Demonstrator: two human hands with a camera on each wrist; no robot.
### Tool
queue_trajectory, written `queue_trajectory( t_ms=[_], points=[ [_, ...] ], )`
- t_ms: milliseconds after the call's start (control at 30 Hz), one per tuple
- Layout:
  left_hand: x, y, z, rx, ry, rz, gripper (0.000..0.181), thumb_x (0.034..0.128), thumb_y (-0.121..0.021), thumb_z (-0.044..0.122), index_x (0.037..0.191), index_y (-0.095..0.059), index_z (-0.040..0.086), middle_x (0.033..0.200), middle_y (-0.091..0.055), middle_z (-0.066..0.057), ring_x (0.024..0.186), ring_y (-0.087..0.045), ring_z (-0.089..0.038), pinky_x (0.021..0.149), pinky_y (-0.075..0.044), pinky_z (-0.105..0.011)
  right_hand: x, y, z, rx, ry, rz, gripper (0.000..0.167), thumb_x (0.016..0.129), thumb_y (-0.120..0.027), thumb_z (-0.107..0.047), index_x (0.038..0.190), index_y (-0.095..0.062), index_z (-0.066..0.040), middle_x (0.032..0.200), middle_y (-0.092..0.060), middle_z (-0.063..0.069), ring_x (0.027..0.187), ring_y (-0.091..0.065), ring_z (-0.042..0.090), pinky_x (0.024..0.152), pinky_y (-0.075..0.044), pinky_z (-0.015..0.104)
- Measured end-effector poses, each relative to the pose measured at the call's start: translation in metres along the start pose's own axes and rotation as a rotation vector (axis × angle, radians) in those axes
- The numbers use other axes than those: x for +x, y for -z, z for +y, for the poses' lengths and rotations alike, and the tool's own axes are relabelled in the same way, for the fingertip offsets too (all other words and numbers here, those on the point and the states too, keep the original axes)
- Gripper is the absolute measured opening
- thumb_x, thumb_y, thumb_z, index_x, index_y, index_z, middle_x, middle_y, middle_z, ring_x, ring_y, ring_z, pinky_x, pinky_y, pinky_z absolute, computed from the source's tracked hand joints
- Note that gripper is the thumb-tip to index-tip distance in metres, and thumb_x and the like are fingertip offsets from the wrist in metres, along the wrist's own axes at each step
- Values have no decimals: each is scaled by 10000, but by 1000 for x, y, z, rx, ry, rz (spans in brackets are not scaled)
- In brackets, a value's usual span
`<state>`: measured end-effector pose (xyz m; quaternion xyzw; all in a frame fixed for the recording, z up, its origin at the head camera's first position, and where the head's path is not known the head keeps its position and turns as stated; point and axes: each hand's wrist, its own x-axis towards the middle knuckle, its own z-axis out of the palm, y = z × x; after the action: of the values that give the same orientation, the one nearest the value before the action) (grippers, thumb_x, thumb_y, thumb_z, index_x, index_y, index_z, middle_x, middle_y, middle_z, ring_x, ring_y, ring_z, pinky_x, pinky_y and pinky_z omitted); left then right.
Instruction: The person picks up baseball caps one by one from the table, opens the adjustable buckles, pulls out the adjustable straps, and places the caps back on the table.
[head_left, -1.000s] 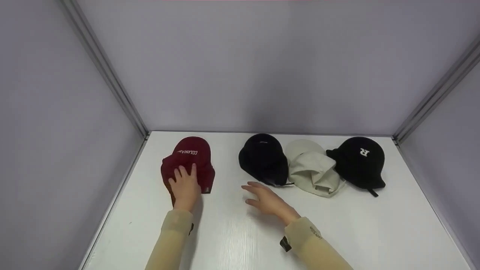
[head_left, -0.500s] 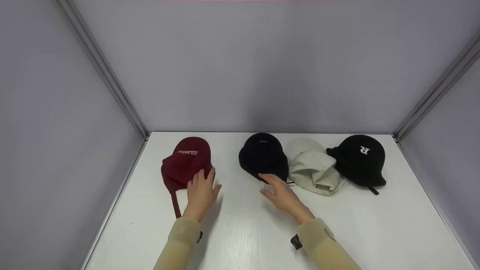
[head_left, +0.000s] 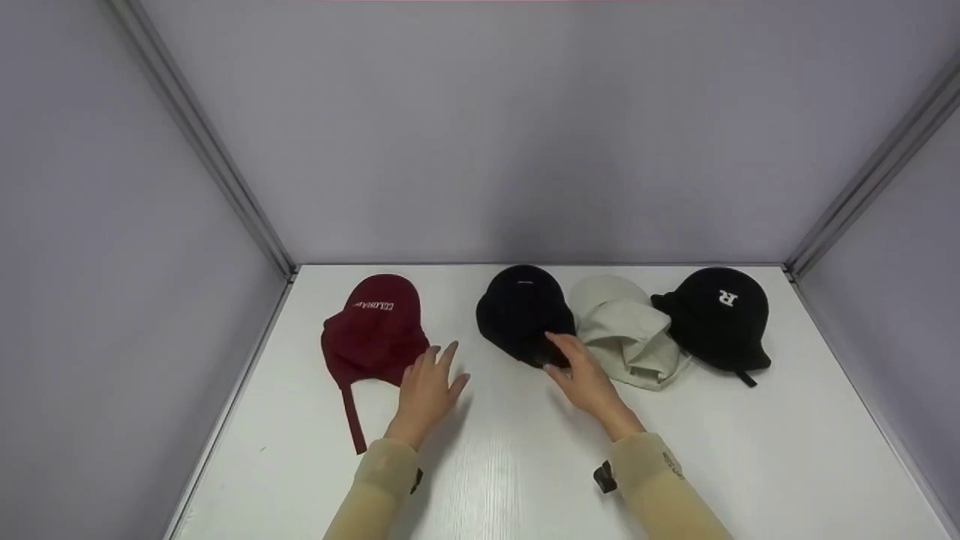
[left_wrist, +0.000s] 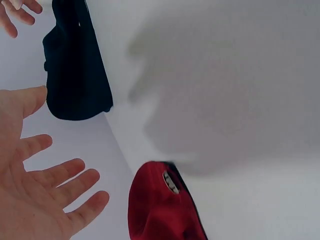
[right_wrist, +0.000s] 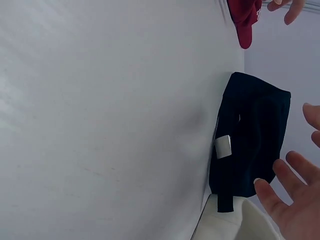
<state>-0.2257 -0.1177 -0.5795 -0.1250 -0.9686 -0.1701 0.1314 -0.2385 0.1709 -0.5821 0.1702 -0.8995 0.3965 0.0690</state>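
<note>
My left hand [head_left: 427,390], fingers spread, is over the table beside the near right edge of a dark red cap [head_left: 379,322] with white lettering. In the left wrist view, a gap shows between that hand [left_wrist: 45,190] and the red cap [left_wrist: 157,205]. My right hand [head_left: 589,381] is at the near right edge of a black cap [head_left: 521,304], holding nothing visible. Its fingers [right_wrist: 295,175] look relaxed in the right wrist view and overlap the dark cap [right_wrist: 255,135]; contact cannot be told. The red cap's strap [head_left: 352,420] extends toward the front.
Right of the black cap lies a crumpled cream cap [head_left: 626,337]. A second black cap [head_left: 716,319] with a white letter R touches it on the right. All the caps lie along the back of a white table [head_left: 487,480], below grey panel walls [head_left: 480,135].
My left hand has left the red cap, moving right and nearer, which uncovers its strap. My right hand has moved right and slightly forward to the black cap's edge. The caps stay put.
</note>
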Motion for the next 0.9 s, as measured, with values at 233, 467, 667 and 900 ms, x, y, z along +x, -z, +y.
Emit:
queue_trajectory(
  t_ms=[233, 467, 667, 900],
  points=[
    [11, -7, 6, -79, -14, -57, 584, 942, -648, 366, 1427, -486, 86, 1290, -549, -222, 1140, -567, -377, 912, -457, -508, 6, 5, 10, -27, -53, 17, 563, 939, -680, -159, 1460, -467, -131, 1435, -432, 160, 1287, -445, 362, 1014, -395, 508],
    [20, -15, 5, -179, 20, -107, 607, 958, -641, 336, 1472, -427, 95, 1340, -518, -206, 1171, -549, -377, 925, -467, -514, 14, 7, 20, -70, -78, -9, 601, 952, -663, -169, 1496, -410, -135, 1450, -398, 188, 1308, -413, 388, 1020, -381, 529],
    [21, -22, 9, -249, 31, -173, 613, 978, -616, 313, 1502, -377, 103, 1387, -481, -202, 1229, -505, -379, 990, -423, -505, 21, 4, 22, -91, -129, -36, 627, 955, -658, -186, 1513, -378, -131, 1466, -380, 200, 1341, -375, 386, 1065, -338, 519],
    [26, -32, 21, -258, -32, -180, 603, 976, -624, 271, 1498, -378, 97, 1380, -489, -182, 1226, -511, -357, 989, -420, -503, 25, -2, 20, -160, -165, -103, 609, 954, -662, -221, 1497, -404, -127, 1459, -396, 209, 1333, -383, 400, 1063, -335, 530]
  ],
)
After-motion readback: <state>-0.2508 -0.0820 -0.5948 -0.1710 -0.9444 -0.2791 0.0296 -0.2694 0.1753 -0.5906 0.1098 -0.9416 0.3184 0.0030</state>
